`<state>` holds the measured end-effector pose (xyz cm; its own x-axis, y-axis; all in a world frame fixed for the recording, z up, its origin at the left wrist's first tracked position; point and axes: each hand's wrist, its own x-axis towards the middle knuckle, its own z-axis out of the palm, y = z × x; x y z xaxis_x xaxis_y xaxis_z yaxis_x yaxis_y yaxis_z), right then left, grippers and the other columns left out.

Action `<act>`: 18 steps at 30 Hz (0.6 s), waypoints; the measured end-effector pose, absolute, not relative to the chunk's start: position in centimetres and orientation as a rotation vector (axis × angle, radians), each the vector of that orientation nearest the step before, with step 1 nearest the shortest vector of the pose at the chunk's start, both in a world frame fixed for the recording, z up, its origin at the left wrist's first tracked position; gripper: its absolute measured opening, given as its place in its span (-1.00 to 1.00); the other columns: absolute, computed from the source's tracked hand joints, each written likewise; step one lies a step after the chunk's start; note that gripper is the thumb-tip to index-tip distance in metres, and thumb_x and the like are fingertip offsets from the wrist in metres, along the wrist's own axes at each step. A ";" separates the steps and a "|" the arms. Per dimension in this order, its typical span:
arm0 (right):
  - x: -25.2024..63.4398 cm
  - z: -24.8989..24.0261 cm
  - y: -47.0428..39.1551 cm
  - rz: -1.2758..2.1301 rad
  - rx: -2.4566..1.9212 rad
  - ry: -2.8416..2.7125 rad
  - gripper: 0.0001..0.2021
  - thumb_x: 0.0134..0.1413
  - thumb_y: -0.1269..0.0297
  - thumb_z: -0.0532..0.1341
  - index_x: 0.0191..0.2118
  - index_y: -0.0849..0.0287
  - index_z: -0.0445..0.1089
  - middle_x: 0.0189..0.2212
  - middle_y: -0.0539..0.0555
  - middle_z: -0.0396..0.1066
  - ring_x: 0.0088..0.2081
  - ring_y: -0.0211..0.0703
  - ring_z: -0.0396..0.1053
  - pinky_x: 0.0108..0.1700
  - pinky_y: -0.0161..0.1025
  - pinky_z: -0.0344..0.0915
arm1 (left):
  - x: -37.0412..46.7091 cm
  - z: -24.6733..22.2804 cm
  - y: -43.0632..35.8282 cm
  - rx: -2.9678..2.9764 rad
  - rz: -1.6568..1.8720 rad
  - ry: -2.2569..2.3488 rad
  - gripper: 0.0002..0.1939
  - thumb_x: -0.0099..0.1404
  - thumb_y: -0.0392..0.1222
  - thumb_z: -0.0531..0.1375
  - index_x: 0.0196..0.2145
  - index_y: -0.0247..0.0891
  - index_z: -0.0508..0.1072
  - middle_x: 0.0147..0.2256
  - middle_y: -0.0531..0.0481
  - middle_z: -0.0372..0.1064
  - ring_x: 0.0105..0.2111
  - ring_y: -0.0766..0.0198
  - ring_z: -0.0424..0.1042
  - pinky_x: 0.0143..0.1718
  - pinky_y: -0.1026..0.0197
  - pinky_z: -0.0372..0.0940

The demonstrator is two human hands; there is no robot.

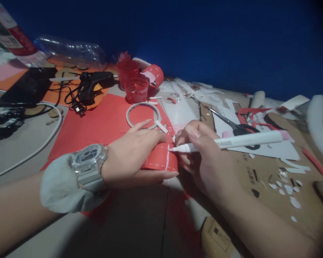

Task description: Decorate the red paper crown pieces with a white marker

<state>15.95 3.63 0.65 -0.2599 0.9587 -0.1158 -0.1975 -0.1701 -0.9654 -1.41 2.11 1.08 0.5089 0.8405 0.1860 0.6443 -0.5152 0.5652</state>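
My left hand (pixel 134 154), with a watch and a pale scrunchie at the wrist, grips a curved red paper piece (pixel 160 159) between thumb and fingers. White dashed lines run along its edges, and a pale line crosses it. In my right hand (pixel 204 154) is a white marker (pixel 247 139), pinched between thumb and fingers. The marker's pink tip touches the red piece near the pale line. Just beyond my left hand, a roll of tape (pixel 129 116) lies on flat red paper (pixel 80 132).
Red cups (pixel 136 90) stand beyond the tape. A black glue gun (pixel 93 84) with its cord lies at the back left, near a plastic bottle (pixel 72 52). Black scissors (pixel 234 125), paper scraps and brown cardboard (pixel 263 211) are on the right.
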 end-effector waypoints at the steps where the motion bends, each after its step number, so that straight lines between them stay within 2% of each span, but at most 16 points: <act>1: 15.9 0.6 3.6 1.587 -1.024 -1.146 -0.69 0.17 0.12 0.22 -0.54 0.12 0.26 -0.68 -0.11 0.14 -0.72 -0.40 -0.06 -0.73 -0.43 -0.12 | -1.4 1.1 2.1 2.338 0.628 1.218 -0.52 0.24 0.26 0.14 -0.12 -0.18 0.41 -0.19 -0.04 0.52 -0.11 0.00 0.50 0.29 -0.20 0.03; 7: 15.8 0.8 3.6 1.598 -1.003 -1.088 -0.73 0.18 0.17 0.21 -0.51 0.12 0.30 -0.70 -0.11 0.14 -0.71 -0.40 -0.02 -0.73 -0.46 -0.07 | -1.4 1.1 2.0 2.368 0.660 1.240 -0.50 0.25 0.26 0.15 -0.14 -0.26 0.39 -0.22 -0.07 0.52 -0.17 0.05 0.52 0.26 -0.13 0.09; 12: 15.9 0.7 3.6 1.593 -1.000 -1.077 -0.72 0.16 0.14 0.23 -0.52 0.14 0.29 -0.70 -0.13 0.15 -0.72 -0.43 -0.03 -0.73 -0.49 -0.09 | -1.3 1.1 1.9 2.363 0.665 1.250 -0.50 0.26 0.26 0.14 -0.12 -0.23 0.39 -0.18 -0.06 0.52 -0.11 0.05 0.51 0.27 -0.11 0.08; 18: 16.2 0.2 3.9 1.646 -0.955 -1.094 -0.75 0.20 0.12 0.21 -0.45 0.11 0.30 -0.67 -0.13 0.16 -0.70 -0.41 0.04 -0.71 -0.46 -0.04 | -1.3 1.2 1.9 2.372 0.633 1.241 -0.51 0.26 0.27 0.13 -0.17 -0.23 0.40 -0.23 -0.04 0.52 -0.16 0.05 0.51 0.26 -0.13 0.10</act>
